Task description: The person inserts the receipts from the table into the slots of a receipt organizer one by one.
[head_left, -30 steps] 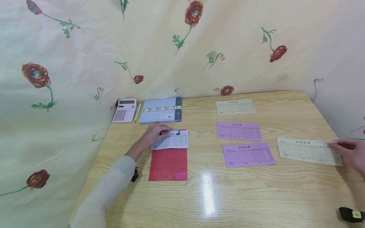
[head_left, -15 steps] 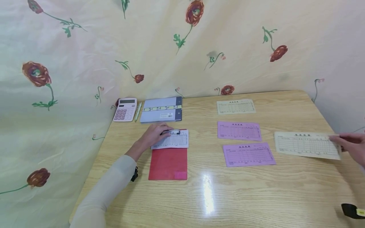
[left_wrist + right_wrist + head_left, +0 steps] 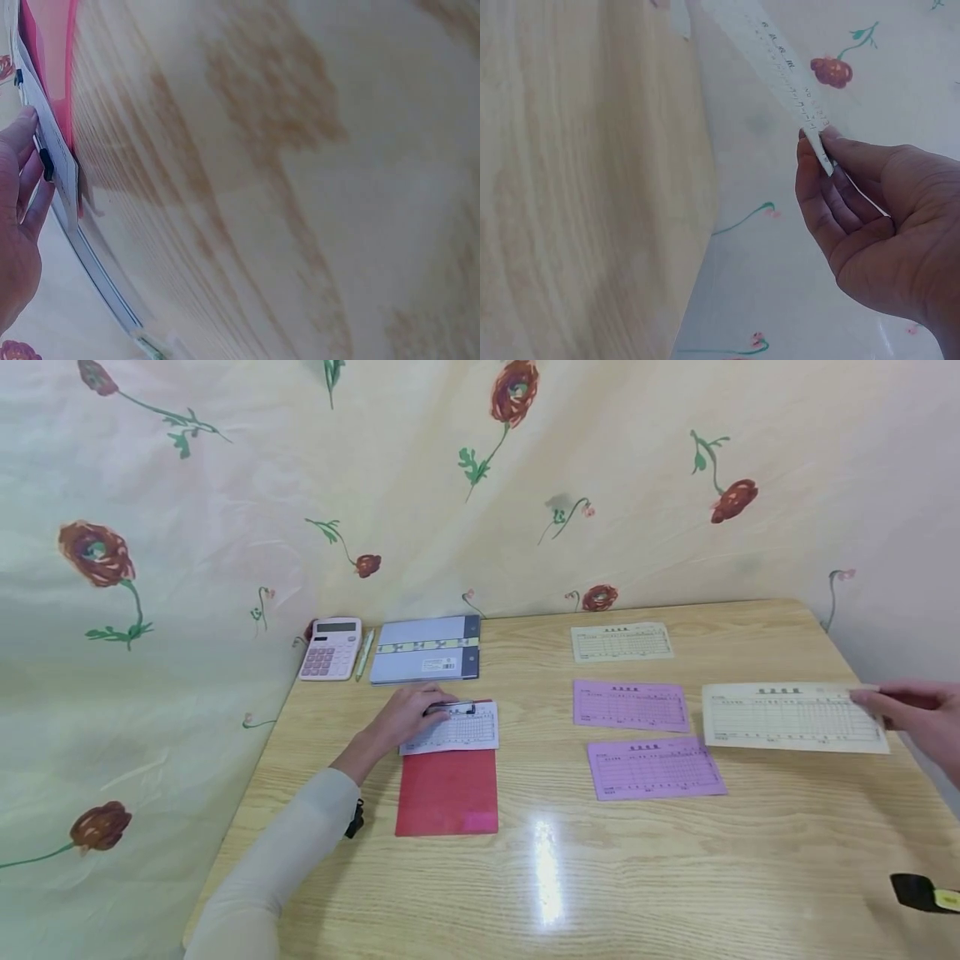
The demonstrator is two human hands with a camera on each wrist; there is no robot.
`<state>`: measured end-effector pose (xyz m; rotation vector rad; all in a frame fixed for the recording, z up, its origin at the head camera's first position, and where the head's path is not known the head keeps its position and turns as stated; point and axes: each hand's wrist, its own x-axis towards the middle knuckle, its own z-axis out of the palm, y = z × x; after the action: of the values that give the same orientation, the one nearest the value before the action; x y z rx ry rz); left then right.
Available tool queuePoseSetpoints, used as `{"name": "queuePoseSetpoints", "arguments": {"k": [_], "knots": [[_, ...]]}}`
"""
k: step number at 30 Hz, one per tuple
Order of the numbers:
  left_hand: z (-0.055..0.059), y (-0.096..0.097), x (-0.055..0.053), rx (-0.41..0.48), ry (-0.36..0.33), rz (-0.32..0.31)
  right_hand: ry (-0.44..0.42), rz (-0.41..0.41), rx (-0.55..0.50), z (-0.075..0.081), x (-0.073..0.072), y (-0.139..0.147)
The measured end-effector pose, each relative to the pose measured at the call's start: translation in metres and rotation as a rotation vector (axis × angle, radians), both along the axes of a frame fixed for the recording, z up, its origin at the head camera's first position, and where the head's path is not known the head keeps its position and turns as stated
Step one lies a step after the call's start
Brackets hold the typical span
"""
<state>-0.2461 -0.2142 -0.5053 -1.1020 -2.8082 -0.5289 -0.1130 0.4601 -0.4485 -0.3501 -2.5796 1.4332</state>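
Observation:
A red clipboard (image 3: 448, 797) lies on the wooden table, left of centre, with white printed forms (image 3: 472, 731) under its clip. My left hand (image 3: 408, 714) grips the metal clip (image 3: 450, 706) at the top; in the left wrist view the thumb of this hand (image 3: 19, 187) presses the clip's near side, its fingers partly behind. At the far right, my right hand (image 3: 918, 718) pinches the right end of a pale yellow form (image 3: 787, 718) and holds it raised over the table. The right wrist view shows its corner between thumb and fingers.
Two purple forms (image 3: 630, 704) lie right of the clipboard, one before the other, with another pale form (image 3: 622, 643) behind them. A pink calculator (image 3: 330, 647), a pen (image 3: 365, 653) and a blue-grey notebook (image 3: 423, 652) stand back left. Floral cloth (image 3: 420, 510) hangs behind the table.
My right hand has lifted the pale form and carried it left and toward the back, turning it level. My left hand stays at the clip.

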Motion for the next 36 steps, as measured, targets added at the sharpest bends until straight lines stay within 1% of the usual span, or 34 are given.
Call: {"name": "queuePoseSetpoints", "arguments": {"k": [2, 4, 6, 8, 11, 13, 16, 20, 25, 27, 36], "knots": [[0.000, 0.000, 0.000, 0.001, -0.001, 0.002, -0.027, 0.007, 0.030, 0.006, -0.002, -0.005], [0.000, 0.000, 0.000, 0.002, -0.002, 0.000, -0.057, 0.016, 0.086, 0.012, -0.006, -0.012], [0.000, 0.000, 0.000, 0.002, -0.003, -0.001, -0.067, 0.028, 0.143, 0.018, -0.010, -0.021], [0.001, 0.000, 0.000, -0.003, -0.006, 0.003, -0.069, 0.044, 0.201, 0.024, -0.017, -0.031], [0.001, -0.001, 0.000, -0.014, -0.011, 0.011, -0.087, 0.075, 0.227, 0.032, -0.030, -0.046], [0.001, -0.001, 0.000, -0.025, -0.016, 0.014, -0.086, 0.105, 0.213, 0.035, -0.039, -0.056], [0.001, -0.001, -0.001, -0.037, -0.027, 0.019, -0.106, 0.159, 0.184, 0.036, -0.053, -0.071], [0.001, -0.001, -0.001, -0.046, -0.042, 0.031, -0.090, 0.216, 0.163, 0.035, -0.070, -0.092], [0.003, -0.001, -0.001, -0.048, -0.046, 0.032, -0.077, 0.273, 0.131, 0.034, -0.084, -0.123], [0.003, -0.001, -0.001, -0.043, -0.046, 0.030, -0.090, 0.298, 0.127, 0.033, -0.089, -0.135], [0.003, -0.001, -0.003, -0.057, -0.052, 0.026, -0.115, 0.413, 0.046, 0.014, -0.109, -0.196]]}}
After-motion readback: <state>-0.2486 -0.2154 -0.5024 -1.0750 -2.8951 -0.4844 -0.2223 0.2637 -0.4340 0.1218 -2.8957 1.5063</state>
